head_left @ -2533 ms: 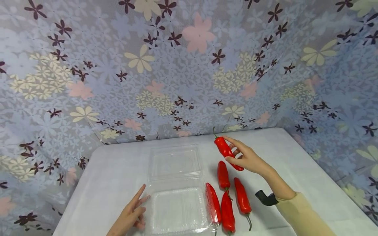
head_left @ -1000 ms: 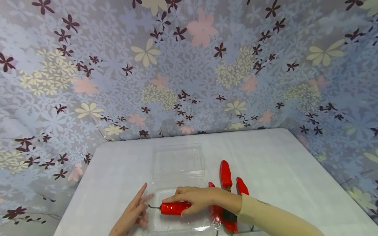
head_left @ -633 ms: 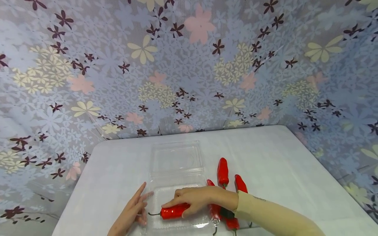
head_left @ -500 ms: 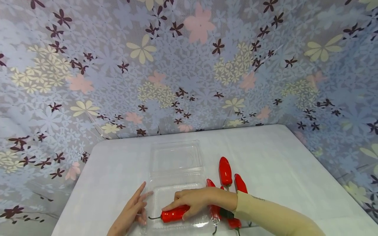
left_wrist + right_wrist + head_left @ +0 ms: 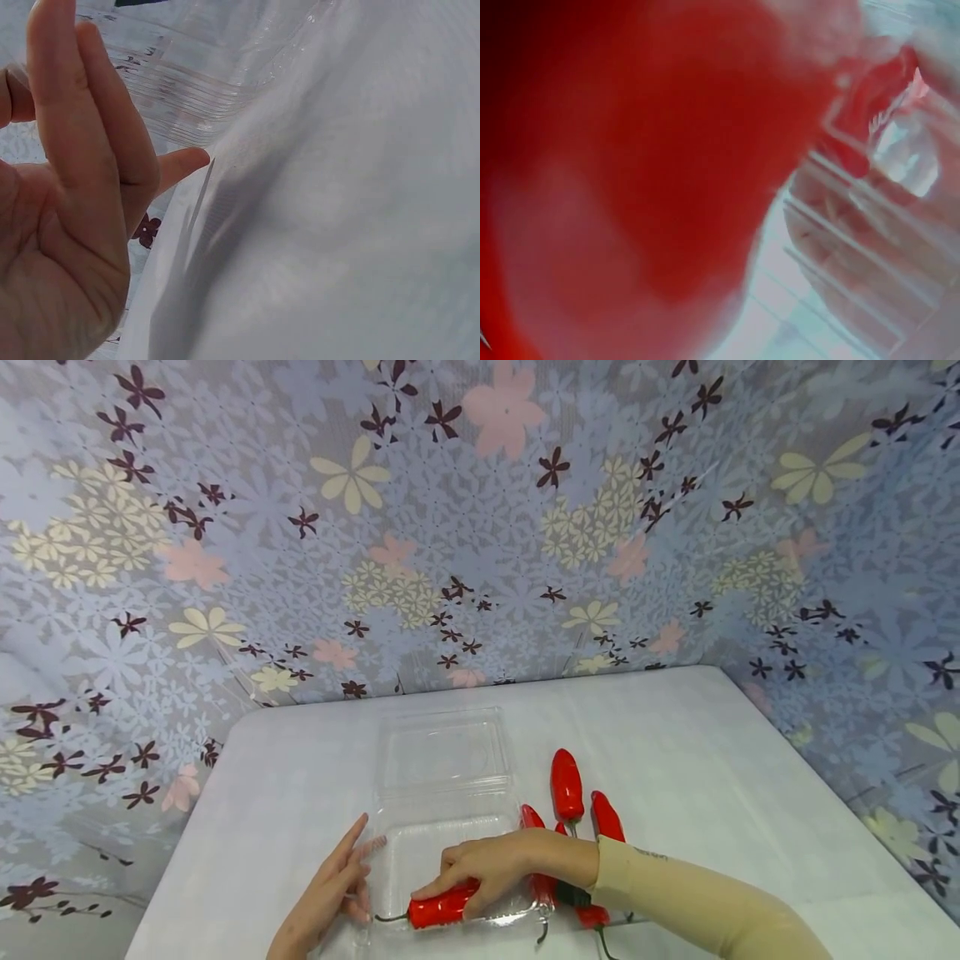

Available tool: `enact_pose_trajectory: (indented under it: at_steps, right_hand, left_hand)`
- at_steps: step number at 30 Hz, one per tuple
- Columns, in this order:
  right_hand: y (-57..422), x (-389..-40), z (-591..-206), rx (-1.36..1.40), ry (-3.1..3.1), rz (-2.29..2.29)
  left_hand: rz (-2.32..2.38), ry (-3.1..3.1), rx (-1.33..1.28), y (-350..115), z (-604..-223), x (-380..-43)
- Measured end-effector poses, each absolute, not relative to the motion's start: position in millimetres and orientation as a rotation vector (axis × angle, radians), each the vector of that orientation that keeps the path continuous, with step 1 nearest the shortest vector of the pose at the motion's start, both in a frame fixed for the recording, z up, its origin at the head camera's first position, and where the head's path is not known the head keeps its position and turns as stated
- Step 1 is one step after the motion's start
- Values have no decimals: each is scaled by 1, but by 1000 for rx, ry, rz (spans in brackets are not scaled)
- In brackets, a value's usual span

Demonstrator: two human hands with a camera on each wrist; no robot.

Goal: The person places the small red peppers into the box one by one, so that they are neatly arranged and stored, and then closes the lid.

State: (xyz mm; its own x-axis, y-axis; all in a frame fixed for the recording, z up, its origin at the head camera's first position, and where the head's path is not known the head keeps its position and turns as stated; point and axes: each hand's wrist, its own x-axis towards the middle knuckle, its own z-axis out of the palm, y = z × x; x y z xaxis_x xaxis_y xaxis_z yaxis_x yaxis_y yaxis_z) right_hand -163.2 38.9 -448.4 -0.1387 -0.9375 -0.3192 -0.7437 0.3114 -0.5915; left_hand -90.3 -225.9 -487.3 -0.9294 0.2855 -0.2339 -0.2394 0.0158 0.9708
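Observation:
My right hand (image 5: 491, 867) grips a red pepper (image 5: 438, 907) low inside the base of a clear plastic clamshell container (image 5: 412, 843). The pepper's dark stem points left, towards the container's left wall. My left hand (image 5: 326, 889) is at that wall, its fingers extended and seeming to touch the plastic. Those mostly straight fingers (image 5: 71, 127) also show in the left wrist view beside the ridged clear wall. In the right wrist view a blurred red pepper (image 5: 682, 150) fills much of the picture, and my right hand (image 5: 847, 247) shows through clear plastic.
The container's lid (image 5: 442, 752) lies folded back on the white table (image 5: 660, 735). Right of the container lie several more red peppers, among them one farther back (image 5: 566, 785) and one to its right (image 5: 606, 816); my right forearm partly covers them. A flowered wall covering (image 5: 480, 527) rises behind.
My right hand has carried the pepper from above the table's right side leftward and down into the container. Since half a second ago it has barely moved. My left hand has stayed beside the container.

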Motion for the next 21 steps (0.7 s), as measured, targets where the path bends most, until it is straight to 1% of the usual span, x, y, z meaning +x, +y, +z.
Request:
enact_pose_trajectory:
  at_steps: [7,12,17,21]
  right_hand:
    - [41,-163,-447,-1463,1912,-429]
    - [47,-170,-438,-1474,1951,-542]
    - [66,-190,-414,-1429,2126,-790]
    - [92,-204,-388,-1287,2293,-1032]
  left_hand:
    - [1958,1947,51,-226,-486,-90]
    - [1952,1947,44,-225,-486,-89]
    - [1957,1962,60,-225,-485,-88]
    - [1950,1993,58,-226,-481,-87]
